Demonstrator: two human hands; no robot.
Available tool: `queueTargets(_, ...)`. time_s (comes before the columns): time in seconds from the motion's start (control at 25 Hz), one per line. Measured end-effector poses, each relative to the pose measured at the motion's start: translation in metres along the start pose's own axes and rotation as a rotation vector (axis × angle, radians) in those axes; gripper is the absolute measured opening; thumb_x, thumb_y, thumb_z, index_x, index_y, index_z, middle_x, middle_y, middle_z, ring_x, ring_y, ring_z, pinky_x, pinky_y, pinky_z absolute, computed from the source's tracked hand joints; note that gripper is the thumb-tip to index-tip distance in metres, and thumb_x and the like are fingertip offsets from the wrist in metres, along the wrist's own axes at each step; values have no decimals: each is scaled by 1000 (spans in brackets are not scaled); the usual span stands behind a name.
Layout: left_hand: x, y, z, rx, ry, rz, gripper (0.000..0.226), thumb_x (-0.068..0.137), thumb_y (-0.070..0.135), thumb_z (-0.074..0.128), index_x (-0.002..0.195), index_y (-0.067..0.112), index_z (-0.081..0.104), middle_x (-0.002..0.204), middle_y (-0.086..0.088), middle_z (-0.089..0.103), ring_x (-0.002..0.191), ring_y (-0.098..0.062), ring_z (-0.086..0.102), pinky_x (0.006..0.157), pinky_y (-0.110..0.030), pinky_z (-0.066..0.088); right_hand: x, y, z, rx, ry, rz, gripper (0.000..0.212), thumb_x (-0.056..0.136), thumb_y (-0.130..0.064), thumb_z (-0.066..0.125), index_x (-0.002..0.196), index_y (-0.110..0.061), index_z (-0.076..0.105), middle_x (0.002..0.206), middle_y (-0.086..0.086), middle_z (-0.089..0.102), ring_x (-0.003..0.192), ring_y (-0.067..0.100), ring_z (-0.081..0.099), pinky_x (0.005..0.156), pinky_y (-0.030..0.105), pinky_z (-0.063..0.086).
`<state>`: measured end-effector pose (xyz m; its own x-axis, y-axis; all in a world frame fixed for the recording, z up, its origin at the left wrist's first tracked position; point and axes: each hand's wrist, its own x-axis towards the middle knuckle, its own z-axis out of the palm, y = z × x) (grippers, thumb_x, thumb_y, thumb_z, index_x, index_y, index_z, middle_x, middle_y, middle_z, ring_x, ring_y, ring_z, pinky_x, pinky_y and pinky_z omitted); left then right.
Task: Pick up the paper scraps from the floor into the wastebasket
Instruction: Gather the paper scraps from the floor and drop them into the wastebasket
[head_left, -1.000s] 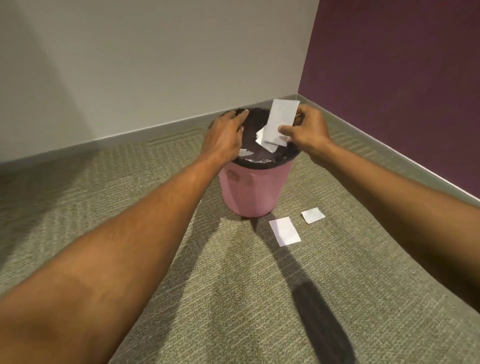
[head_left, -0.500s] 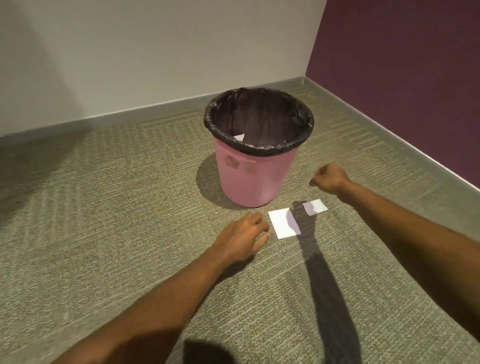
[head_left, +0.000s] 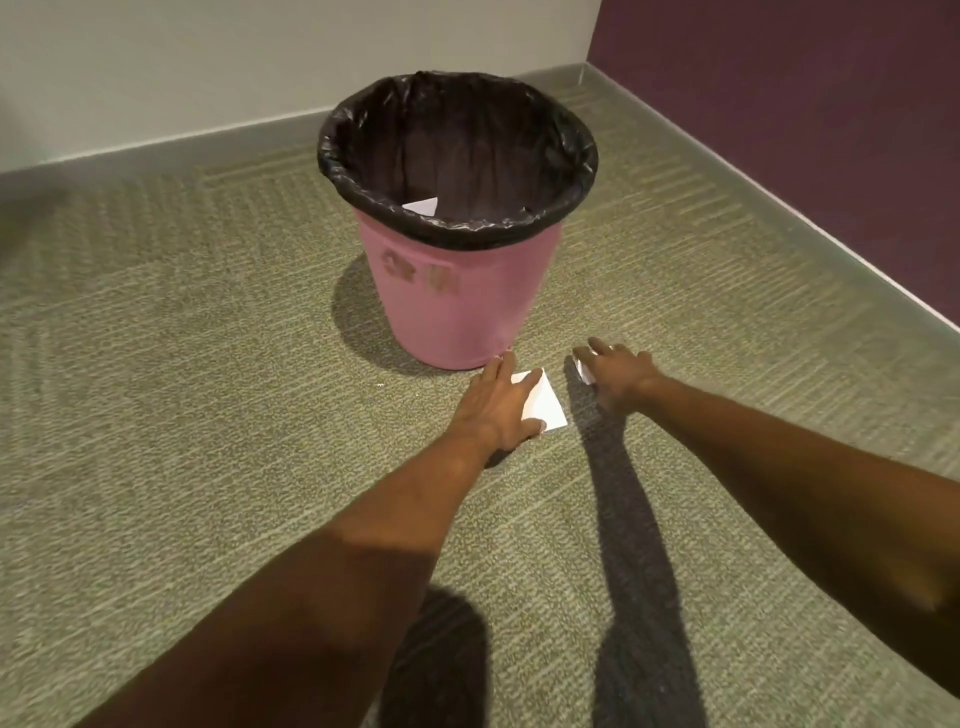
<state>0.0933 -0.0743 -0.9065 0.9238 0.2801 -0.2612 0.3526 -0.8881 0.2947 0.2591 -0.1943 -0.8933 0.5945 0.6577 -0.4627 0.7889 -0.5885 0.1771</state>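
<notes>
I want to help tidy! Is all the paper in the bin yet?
Not yet. One scrap already lies inside the pink wastebasket. The left hand rests on the larger scrap, the right hand covers the smaller scrap. Both remain on the carpet.

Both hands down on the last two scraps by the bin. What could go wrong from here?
1. The larger paper scrap lies flat on the carpet under the left hand; the fingers may slide it rather than lift it.
2. The right hand covers most of the small scrap, which may crumple or slip.
3. The pink wastebasket stands close; a knuckle could nudge it.
</notes>
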Motion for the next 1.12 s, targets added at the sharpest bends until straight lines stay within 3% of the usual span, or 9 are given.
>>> queueTargets(0.12, 13, -3, 11, 6, -38, -67, 73, 88, 50, 59, 148, 21, 28, 159, -14, 14, 146, -33, 13, 115, -50, 23, 5, 1, 10, -39, 5, -79, 68, 84, -23, 63, 143, -25, 31, 148, 2, 35, 128, 34, 46, 100, 53, 40)
queueTargets(0.28, 13, -2, 30, -40, 224, -86, 39, 88, 34, 65, 122, 17, 56, 133, -6, 47, 122, -28, 44, 100, -45, 38, -6, 5, 15, 10, 133, -102, 38, 86, -17, 59, 122, -11, 50, 119, 14, 53, 110, 36, 58, 85, 42, 50)
queueTargets(0.44, 21, 5, 25, -98, 241, -98, 33, 86, 20, 69, 118, 13, 62, 125, -8, 50, 114, -28, 44, 96, -40, 44, -28, 10, 21, 187, 197, -82, 19, 86, -11, 56, 103, -3, 58, 109, 18, 58, 101, 36, 61, 79, 37, 49)
queueTargets(0.6, 28, 3, 26, -234, 330, -188, 22, 84, 0, 67, 106, 5, 68, 122, -14, 49, 109, -31, 49, 96, -37, 46, -57, 6, 24, 344, 202, -90, 17, 79, -7, 65, 95, -2, 61, 103, 17, 60, 96, 32, 58, 72, 30, 41)
queueTargets(0.76, 28, -1, 23, -424, 407, -264, 26, 75, -18, 55, 83, 3, 69, 98, -17, 65, 88, -27, 62, 70, -29, 46, -86, -2, 30, 446, 206, -97, 6, 80, -3, 64, 85, -6, 62, 92, 6, 58, 86, 25, 58, 66, 31, 48)
queueTargets(0.88, 11, 8, 18, -460, 452, -326, 30, 75, -18, 53, 81, 7, 68, 97, -14, 66, 77, -15, 53, 65, -26, 41, -108, -7, 20, 552, 233, -121, 5, 86, -11, 67, 82, -13, 64, 88, -3, 58, 79, 15, 57, 58, 19, 39)
queueTargets(1.0, -21, 30, 10, -489, 510, -285, 24, 85, -9, 56, 90, 11, 68, 108, -6, 61, 83, -13, 50, 68, -23, 41, -131, -13, -16, 776, 412, -80, 5, 91, -10, 62, 87, -12, 66, 93, -4, 59, 78, 5, 54, 60, 14, 41)
queueTargets(1.12, -57, 45, -22, -576, 684, -194, 17, 90, 2, 59, 100, 12, 69, 109, 0, 59, 93, -9, 50, 74, -21, 46, -150, -31, -64, 1036, 761, -59, 8, 85, -1, 63, 88, -8, 68, 90, 0, 61, 75, 6, 52, 63, 13, 44)
